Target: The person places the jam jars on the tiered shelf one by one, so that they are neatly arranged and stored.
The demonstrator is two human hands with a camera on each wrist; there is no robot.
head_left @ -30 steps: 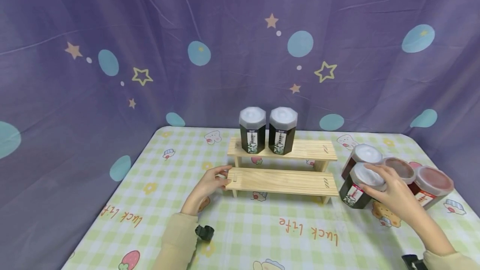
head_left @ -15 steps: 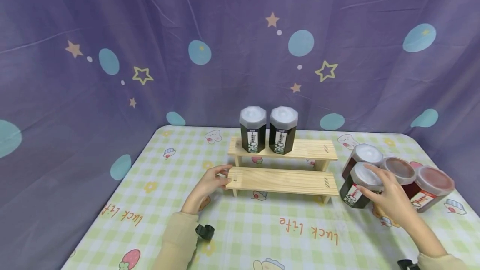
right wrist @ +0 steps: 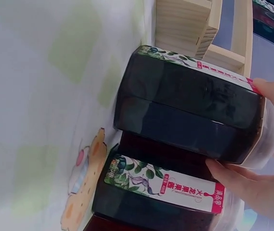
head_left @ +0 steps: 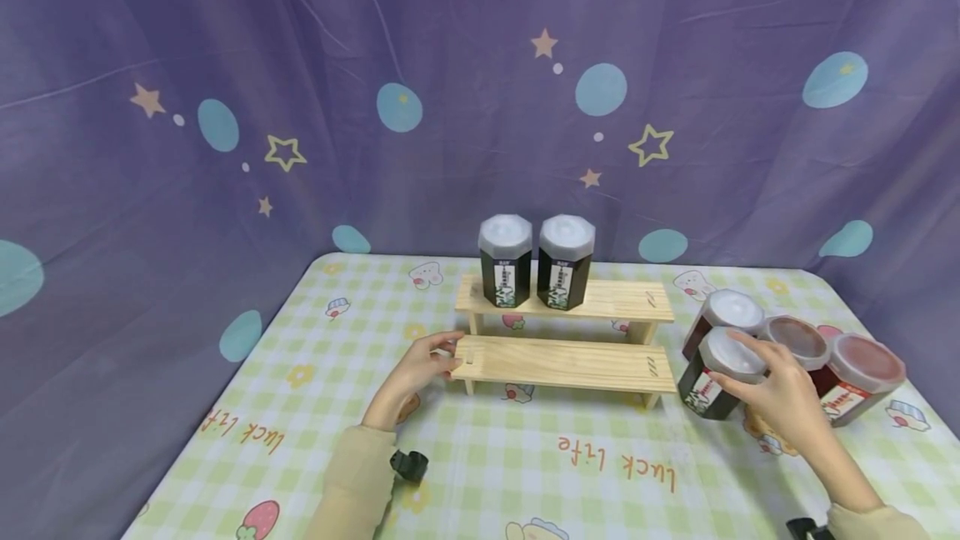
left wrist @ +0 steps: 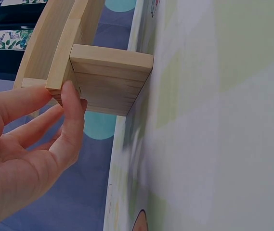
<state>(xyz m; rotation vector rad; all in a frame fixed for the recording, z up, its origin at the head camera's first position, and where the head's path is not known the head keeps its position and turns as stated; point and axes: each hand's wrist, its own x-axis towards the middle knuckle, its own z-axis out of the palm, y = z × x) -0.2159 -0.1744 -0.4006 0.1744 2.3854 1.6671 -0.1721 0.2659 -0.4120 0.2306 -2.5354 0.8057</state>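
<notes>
Desk cloth (head_left: 480,482) lies nearest, its orange lettering (head_left: 588,457) upside down from this side and reading "luck life". Beyond it on the right, the right hand (head_left: 783,398) grips the front jar (head_left: 697,388) near its pale lid, thumb on one side, fingers curved across the other. The jar stands close by the lower shelf's right end; whether its base is off the cloth I cannot tell. If that grip on the smooth lid slipped, the jar could drop or tip, and since its neighbours crowd it, moving it sideways might knock them. A neighbouring jar's label (right wrist: 189,190) appears to read 火龙果果酱; the characters in its red band are too small to be sure of.

On the left, the left hand (head_left: 416,369) pinches the end of the lower shelf (head_left: 562,361) between thumb and fingers. A tug there could shift the wood and unsettle what it carries. Farther back, two dark jars (head_left: 506,282) stand upright on the upper shelf (head_left: 626,298), their white labels too small to read. Behind hangs a purple curtain (head_left: 465,7).
</notes>
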